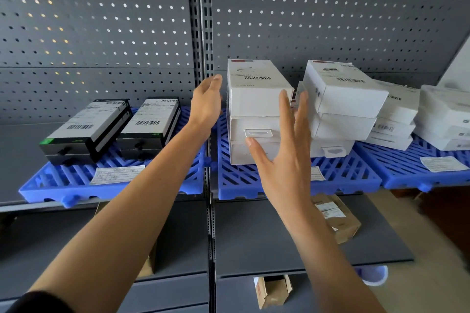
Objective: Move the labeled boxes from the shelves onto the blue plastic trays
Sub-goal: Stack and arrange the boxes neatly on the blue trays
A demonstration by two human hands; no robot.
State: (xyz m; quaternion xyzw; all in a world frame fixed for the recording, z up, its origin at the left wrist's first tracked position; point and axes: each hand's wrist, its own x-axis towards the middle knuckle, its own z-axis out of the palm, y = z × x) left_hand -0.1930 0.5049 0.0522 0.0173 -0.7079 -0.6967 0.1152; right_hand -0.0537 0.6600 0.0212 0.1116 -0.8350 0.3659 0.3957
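Matt white cardboard boxes [259,99], blue plastic tray [267,185], perforated metal backboard [330,7]

This is a stockroom or warehouse. Grey metal shelving [279,236] with a pegboard back [330,7] carries blue plastic trays [356,175], stacks of barcode-labelled white boxes [256,89] and black boxes [84,129], and paper slips [117,174].

Both bare forearms are extended forward and upward. The left hand [206,104] is held edge-on with the palm turned toward the right, its fingers relaxed and slightly bent, nothing gripped. The right hand [282,160] is raised with its back shown, fingers straight and spread, thumb splayed leftward.
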